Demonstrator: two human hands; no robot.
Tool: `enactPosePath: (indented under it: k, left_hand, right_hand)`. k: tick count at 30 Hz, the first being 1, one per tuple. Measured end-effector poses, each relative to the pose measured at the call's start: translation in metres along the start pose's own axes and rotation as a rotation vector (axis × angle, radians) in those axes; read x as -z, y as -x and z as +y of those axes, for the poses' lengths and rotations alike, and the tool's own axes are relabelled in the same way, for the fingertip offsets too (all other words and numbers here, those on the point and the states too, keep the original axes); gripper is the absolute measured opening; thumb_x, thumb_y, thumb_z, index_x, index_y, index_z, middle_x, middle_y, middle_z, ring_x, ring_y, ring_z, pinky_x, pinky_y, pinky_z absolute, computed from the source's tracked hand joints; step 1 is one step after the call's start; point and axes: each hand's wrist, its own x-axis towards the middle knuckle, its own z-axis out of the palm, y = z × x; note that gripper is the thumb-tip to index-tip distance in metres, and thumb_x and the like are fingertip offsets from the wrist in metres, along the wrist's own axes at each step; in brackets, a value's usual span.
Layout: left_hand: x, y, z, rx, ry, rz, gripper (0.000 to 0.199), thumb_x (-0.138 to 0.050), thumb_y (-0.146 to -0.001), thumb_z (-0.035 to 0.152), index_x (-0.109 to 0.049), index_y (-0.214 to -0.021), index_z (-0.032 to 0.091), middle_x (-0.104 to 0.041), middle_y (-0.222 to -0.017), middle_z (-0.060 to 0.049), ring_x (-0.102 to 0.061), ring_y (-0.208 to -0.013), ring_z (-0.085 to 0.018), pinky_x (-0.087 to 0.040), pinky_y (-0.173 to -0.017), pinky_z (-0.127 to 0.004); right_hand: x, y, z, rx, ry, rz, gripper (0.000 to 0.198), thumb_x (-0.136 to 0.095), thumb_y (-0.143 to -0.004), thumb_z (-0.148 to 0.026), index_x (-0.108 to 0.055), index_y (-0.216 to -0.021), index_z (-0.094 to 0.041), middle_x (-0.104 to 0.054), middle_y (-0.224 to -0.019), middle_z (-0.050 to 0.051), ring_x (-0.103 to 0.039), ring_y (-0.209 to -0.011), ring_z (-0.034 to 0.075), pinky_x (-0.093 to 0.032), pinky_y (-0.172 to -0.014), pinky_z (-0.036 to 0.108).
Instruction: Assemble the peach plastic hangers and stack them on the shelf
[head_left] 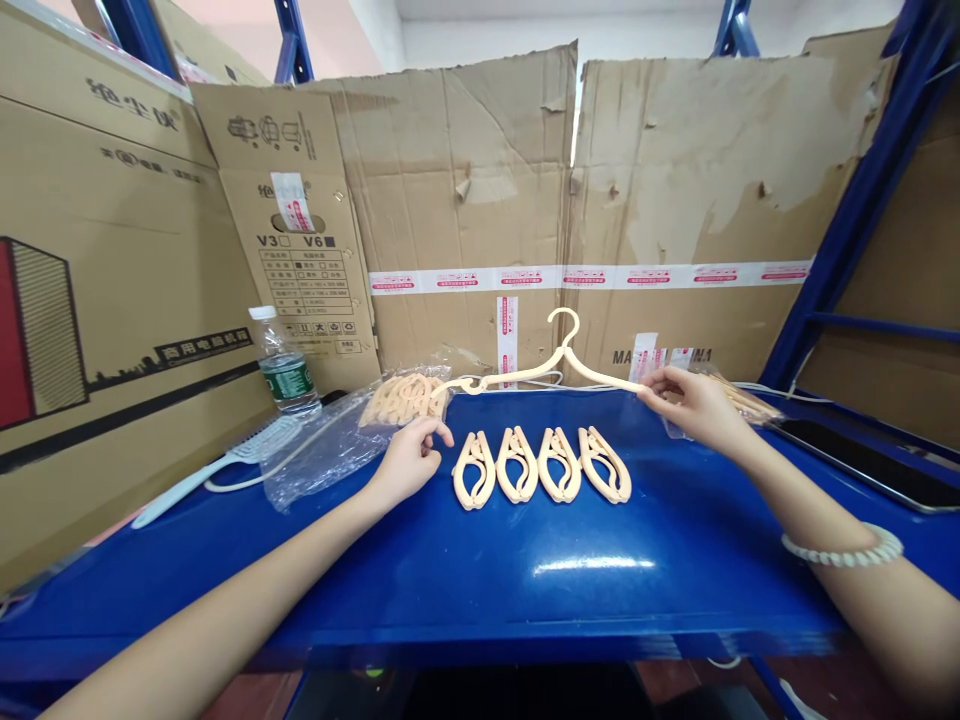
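Observation:
An unfolded cream plastic folding hanger [525,373] stands above the table with its hook up. My right hand [694,408] pinches its right end between thumb and fingers. At its left end my left hand [409,462] is closed, fingers curled; the tip passes behind them, so the exact contact is partly hidden. Below the hanger, several folded hangers [517,465] of the same kind lie in a row on the blue table [465,590]. More folded hangers [401,398] sit in a clear plastic bag [322,460] behind my left hand.
On the left are a water bottle [285,365] and a pale hairbrush [225,465]. A black phone [870,462] lies at the right, near another bag of cream pieces [742,400]. Cardboard sheets [465,220] wall the back, and a blue metal post [847,220] rises at right.

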Motion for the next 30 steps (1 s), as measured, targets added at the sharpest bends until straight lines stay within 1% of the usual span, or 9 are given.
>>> enactPosePath:
  k: [4, 8, 11, 14, 16, 20, 25, 27, 30]
  left_hand:
    - [0.000, -0.001, -0.004, 0.079, 0.050, 0.040, 0.024, -0.046, -0.058, 0.007, -0.061, -0.073, 0.018, -0.042, -0.063, 0.004, -0.044, -0.060, -0.012, -0.038, -0.057, -0.023]
    - [-0.001, -0.001, -0.001, 0.156, 0.173, 0.042, 0.016, -0.057, -0.061, 0.016, -0.061, -0.076, 0.017, -0.057, -0.074, 0.002, -0.046, -0.060, -0.011, -0.043, -0.062, -0.027]
    - [-0.002, -0.002, 0.006, 0.292, 0.375, 0.059, 0.026, -0.060, -0.058, 0.013, -0.057, -0.084, 0.014, -0.062, -0.089, -0.004, -0.055, -0.067, -0.012, -0.048, -0.068, -0.030]
    - [-0.004, -0.001, 0.015, 0.437, 0.547, 0.081, 0.037, -0.062, -0.059, 0.012, -0.051, -0.094, 0.014, -0.062, -0.091, -0.006, -0.060, -0.072, -0.014, -0.051, -0.069, -0.030]
    - [-0.004, 0.000, 0.020, 0.470, 0.621, 0.068, 0.045, -0.062, -0.061, 0.012, -0.047, -0.104, 0.015, -0.061, -0.093, -0.006, -0.061, -0.071, -0.014, -0.053, -0.068, -0.030]
    - [-0.006, 0.006, 0.028, 0.420, 0.664, -0.048, 0.065, -0.063, -0.064, 0.016, -0.036, -0.123, 0.017, -0.060, -0.094, -0.004, -0.062, -0.064, -0.012, -0.053, -0.062, -0.029]
    - [-0.010, 0.012, 0.027, 0.233, 0.570, -0.182, 0.064, -0.063, -0.075, 0.032, -0.035, -0.131, 0.020, -0.060, -0.094, -0.003, -0.053, -0.054, -0.007, -0.044, -0.051, -0.023]
    - [-0.009, 0.013, 0.026, 0.170, 0.491, -0.190, 0.058, -0.062, -0.078, 0.035, -0.040, -0.129, 0.019, -0.061, -0.092, -0.003, -0.055, -0.060, -0.010, -0.046, -0.057, -0.025]
    - [-0.007, 0.013, 0.026, 0.083, 0.348, -0.153, 0.044, -0.061, -0.080, 0.035, -0.052, -0.120, 0.019, -0.064, -0.096, -0.004, -0.062, -0.083, -0.018, -0.049, -0.077, -0.032]
  right_hand:
    - [-0.003, 0.002, -0.007, -0.001, -0.087, -0.031, 0.034, -0.057, -0.080, -0.054, -0.058, -0.084, -0.021, -0.067, -0.080, 0.008, -0.063, -0.070, 0.020, -0.054, -0.063, 0.034]
    - [-0.009, 0.004, -0.012, -0.002, -0.145, -0.095, 0.035, -0.058, -0.079, -0.055, -0.059, -0.084, -0.020, -0.066, -0.080, 0.007, -0.062, -0.072, 0.020, -0.054, -0.066, 0.033]
    - [-0.010, 0.005, -0.015, 0.009, -0.167, -0.149, 0.035, -0.058, -0.080, -0.054, -0.060, -0.084, -0.019, -0.065, -0.079, 0.007, -0.061, -0.071, 0.019, -0.053, -0.066, 0.032]
    - [-0.010, 0.005, -0.017, 0.021, -0.162, -0.190, 0.034, -0.057, -0.080, -0.053, -0.060, -0.083, -0.019, -0.065, -0.078, 0.007, -0.060, -0.070, 0.019, -0.053, -0.065, 0.032]
    - [-0.010, 0.005, -0.018, 0.035, -0.133, -0.209, 0.033, -0.056, -0.081, -0.052, -0.060, -0.082, -0.019, -0.064, -0.077, 0.007, -0.060, -0.070, 0.018, -0.052, -0.064, 0.031]
    - [-0.013, 0.008, -0.021, 0.071, -0.080, -0.265, 0.032, -0.055, -0.082, -0.049, -0.060, -0.082, -0.018, -0.064, -0.075, 0.006, -0.059, -0.069, 0.018, -0.050, -0.063, 0.031]
    - [-0.022, 0.014, -0.030, 0.110, -0.063, -0.322, 0.028, -0.053, -0.085, -0.045, -0.059, -0.084, -0.018, -0.065, -0.076, 0.005, -0.059, -0.069, 0.018, -0.048, -0.063, 0.030]
    - [-0.025, 0.017, -0.034, 0.138, -0.056, -0.324, 0.026, -0.052, -0.086, -0.043, -0.059, -0.085, -0.018, -0.065, -0.077, 0.005, -0.059, -0.069, 0.017, -0.048, -0.064, 0.030]
    - [-0.029, 0.020, -0.040, 0.196, 0.009, -0.305, 0.022, -0.051, -0.088, -0.039, -0.059, -0.086, -0.019, -0.065, -0.080, 0.006, -0.058, -0.071, 0.018, -0.047, -0.065, 0.031]
